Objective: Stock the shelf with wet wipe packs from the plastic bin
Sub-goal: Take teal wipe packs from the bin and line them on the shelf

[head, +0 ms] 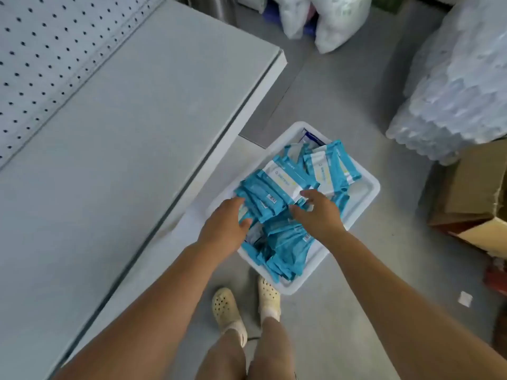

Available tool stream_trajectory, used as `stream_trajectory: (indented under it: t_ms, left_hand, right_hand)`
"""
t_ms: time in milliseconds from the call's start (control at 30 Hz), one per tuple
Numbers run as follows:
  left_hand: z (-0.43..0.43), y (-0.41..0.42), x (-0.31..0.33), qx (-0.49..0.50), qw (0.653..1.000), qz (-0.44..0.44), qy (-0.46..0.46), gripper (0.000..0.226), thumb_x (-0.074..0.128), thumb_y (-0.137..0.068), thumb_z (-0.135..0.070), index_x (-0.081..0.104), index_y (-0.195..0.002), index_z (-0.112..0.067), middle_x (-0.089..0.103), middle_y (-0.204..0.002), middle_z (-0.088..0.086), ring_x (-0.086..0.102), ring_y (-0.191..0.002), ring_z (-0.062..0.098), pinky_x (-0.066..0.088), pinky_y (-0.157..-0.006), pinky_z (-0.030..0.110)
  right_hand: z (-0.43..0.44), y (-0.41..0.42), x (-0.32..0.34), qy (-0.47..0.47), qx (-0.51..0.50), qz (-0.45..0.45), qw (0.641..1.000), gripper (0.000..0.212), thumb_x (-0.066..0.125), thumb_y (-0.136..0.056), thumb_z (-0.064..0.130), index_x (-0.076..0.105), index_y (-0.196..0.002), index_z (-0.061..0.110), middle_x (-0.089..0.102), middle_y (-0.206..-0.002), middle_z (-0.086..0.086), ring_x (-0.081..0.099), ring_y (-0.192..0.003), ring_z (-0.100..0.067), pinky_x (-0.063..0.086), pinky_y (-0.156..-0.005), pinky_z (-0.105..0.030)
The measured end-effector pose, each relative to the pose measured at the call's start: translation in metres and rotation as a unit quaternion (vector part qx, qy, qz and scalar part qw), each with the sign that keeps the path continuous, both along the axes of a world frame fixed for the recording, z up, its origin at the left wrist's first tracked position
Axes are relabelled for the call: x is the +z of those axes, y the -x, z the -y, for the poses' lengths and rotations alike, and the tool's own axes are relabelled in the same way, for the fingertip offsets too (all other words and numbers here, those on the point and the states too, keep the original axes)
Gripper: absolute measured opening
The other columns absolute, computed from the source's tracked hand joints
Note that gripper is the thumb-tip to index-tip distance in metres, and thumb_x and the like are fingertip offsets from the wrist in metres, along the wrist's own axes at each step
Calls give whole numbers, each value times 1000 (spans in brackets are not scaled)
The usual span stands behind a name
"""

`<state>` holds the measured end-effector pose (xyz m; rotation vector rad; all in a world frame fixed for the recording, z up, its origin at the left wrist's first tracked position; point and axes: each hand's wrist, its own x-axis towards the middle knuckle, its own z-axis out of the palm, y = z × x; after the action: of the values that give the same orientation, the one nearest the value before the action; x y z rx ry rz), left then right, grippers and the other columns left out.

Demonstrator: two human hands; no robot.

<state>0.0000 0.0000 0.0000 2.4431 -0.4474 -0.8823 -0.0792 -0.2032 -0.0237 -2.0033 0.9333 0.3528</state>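
A white plastic bin (365,193) stands on the floor, filled with several blue and white wet wipe packs (288,242). Both my hands reach down into it. My left hand (227,226) is at the left side of a bunch of packs (263,198), fingers curled against them. My right hand (318,212) is on the right side of the same bunch, fingers spread and bent over the packs. The bunch sits between the two hands. The grey shelf (123,133) with a pegboard back lies to the left, bare.
A pegboard panel (49,50) backs the shelf. Wrapped bottle packs (455,91) stack at the right, with a cardboard box (472,198) below them. White plastic bags (329,20) lie at the top. My feet in cream clogs (227,311) stand just before the bin.
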Motion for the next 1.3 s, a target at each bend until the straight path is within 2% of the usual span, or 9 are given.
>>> stream_trajectory:
  t_ms: [167, 300, 467, 667, 833, 967, 1033, 1133, 1300]
  left_hand:
    - [23, -17, -84, 31, 996, 57, 58, 44, 60, -101, -25, 50, -142, -16, 56, -140, 6, 53, -127, 25, 43, -100, 33]
    - [39, -36, -131, 47, 985, 152, 62, 47, 61, -101, -29, 50, -144, -13, 52, -143, 8, 47, -129, 30, 45, -105, 49]
    - [46, -54, -153, 58, 969, 197, 135, 43, 72, -94, -28, 62, -134, -12, 63, -129, 8, 53, -119, 27, 45, -98, 38]
    - [51, -50, -166, 144, 952, 160, 217, 39, 81, -85, -10, 70, -123, -12, 70, -106, 1, 64, -83, 12, 48, -76, 17]
    - [40, -36, -160, 237, 926, 61, 288, 23, 78, -88, -12, 77, -111, -14, 76, -95, -6, 72, -85, 9, 60, -87, 33]
    - [12, -3, -136, 299, 896, 38, 325, 15, 78, -90, -18, 76, -103, -11, 77, -94, 2, 74, -87, 18, 62, -81, 34]
    - [-5, 17, -116, 308, 884, 33, 350, 7, 76, -91, -17, 72, -96, -12, 76, -94, 4, 75, -89, 21, 62, -76, 31]
    - [-31, 44, -78, 302, 874, 52, 378, 8, 74, -93, -18, 68, -89, -15, 75, -91, 5, 76, -86, 21, 64, -81, 39]
    - [-95, 68, 13, 340, 818, 111, 450, 10, 67, -98, -11, 63, -97, -2, 71, -91, 12, 75, -80, 17, 63, -68, 28]
  right_hand:
    - [8, -23, -61, 95, -7, 86, 992, 52, 65, -97, 38, 50, -144, 18, 50, -146, -4, 43, -137, -22, 37, -103, -27]
    - [15, -26, -102, 187, 15, 104, 977, 58, 68, -93, 43, 50, -142, 16, 52, -143, -5, 35, -136, -25, 32, -109, -34]
    - [20, -32, -128, 236, 24, 100, 966, 85, 76, -81, 57, 44, -148, 18, 41, -143, -6, 32, -134, -29, 32, -112, -43]
    - [18, -30, -133, 145, -41, 141, 978, 87, 88, -74, 39, 45, -145, 14, 41, -139, -7, 44, -128, -24, 39, -107, -36]
    - [15, -9, -132, 75, -115, 190, 972, 57, 88, -76, 37, 65, -120, 8, 69, -115, -8, 66, -101, -28, 58, -87, -44]
    - [-9, 19, -107, 31, -162, 277, 947, 28, 82, -84, 32, 69, -101, 14, 69, -101, -10, 63, -79, -31, 55, -67, -41]
    - [-27, 32, -88, 24, -163, 307, 937, 20, 79, -87, 33, 67, -91, 18, 70, -93, -8, 66, -79, -29, 58, -67, -39]
    - [-54, 45, -55, 4, -176, 345, 922, 30, 76, -88, 43, 64, -92, 15, 72, -93, -10, 71, -87, -28, 61, -79, -50]
    - [-113, 38, 10, -82, -140, 463, 871, 30, 77, -87, 43, 70, -98, 16, 75, -93, -9, 72, -81, -27, 61, -73, -45]
